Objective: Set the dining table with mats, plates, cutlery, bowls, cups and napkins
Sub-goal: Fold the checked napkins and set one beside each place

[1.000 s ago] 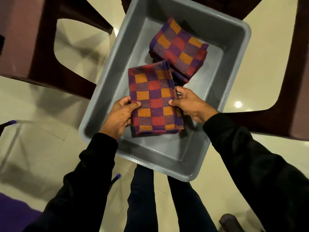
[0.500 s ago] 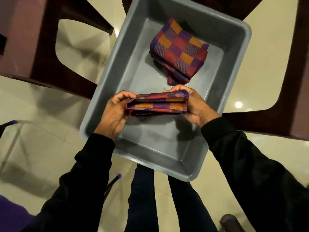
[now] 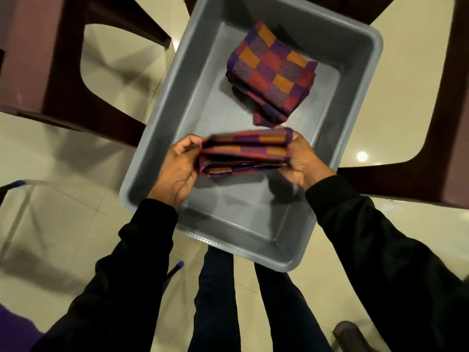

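The step in hand looks like fetching cloth mats or napkins from the grey plastic tub. Both hands hold a folded stack of checked cloths edge-on above the tub's middle: the left hand pinches its nine o'clock end, the right hand curls round its three o'clock end. A second folded checked stack lies on the tub floor toward twelve o'clock. Next, I judge, the held stack must be lifted over the rim and carried to the table.
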